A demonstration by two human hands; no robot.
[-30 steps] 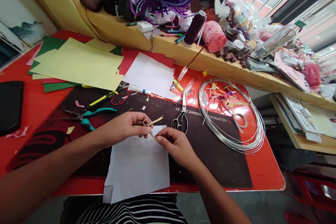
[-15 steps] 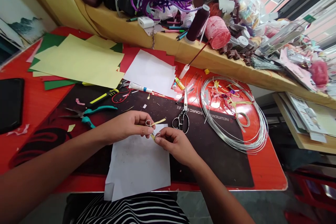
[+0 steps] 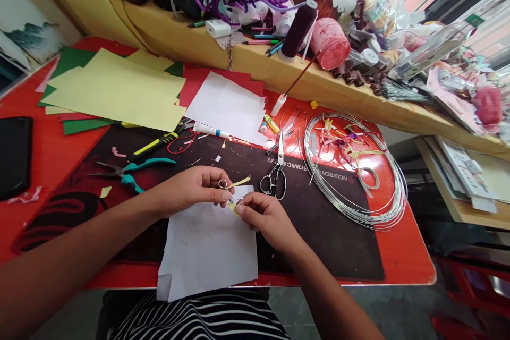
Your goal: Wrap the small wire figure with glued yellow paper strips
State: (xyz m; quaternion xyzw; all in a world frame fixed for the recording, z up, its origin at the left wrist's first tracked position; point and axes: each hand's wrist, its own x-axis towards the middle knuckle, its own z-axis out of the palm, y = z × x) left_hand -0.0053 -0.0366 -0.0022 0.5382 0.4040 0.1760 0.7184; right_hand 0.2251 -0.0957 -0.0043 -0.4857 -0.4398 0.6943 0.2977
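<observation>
Over the top edge of a white sheet of paper (image 3: 211,252), my two hands meet at a small bent wire piece (image 3: 223,184) with loops. A narrow yellow paper strip (image 3: 240,181) sticks out from it to the upper right. My left hand (image 3: 203,188) pinches the wire piece between thumb and fingers. From the other side my right hand (image 3: 263,218) pinches its lower end, where a bit of yellow shows. The fingertips hide part of the piece. Scissors (image 3: 274,170) with black handles lie just beyond my right hand.
Teal-handled pliers (image 3: 131,170) and a yellow-black cutter (image 3: 155,144) lie to the left. On the right is a large coil of silver wire (image 3: 392,202) around scraps. Yellow paper sheets (image 3: 123,90) and a white sheet (image 3: 227,106) lie behind. A crowded ledge (image 3: 255,56) borders the table.
Both hands keep their pinch on the wire piece at nearly the same spot. The whole view has shifted slightly; no object on the table has visibly moved.
</observation>
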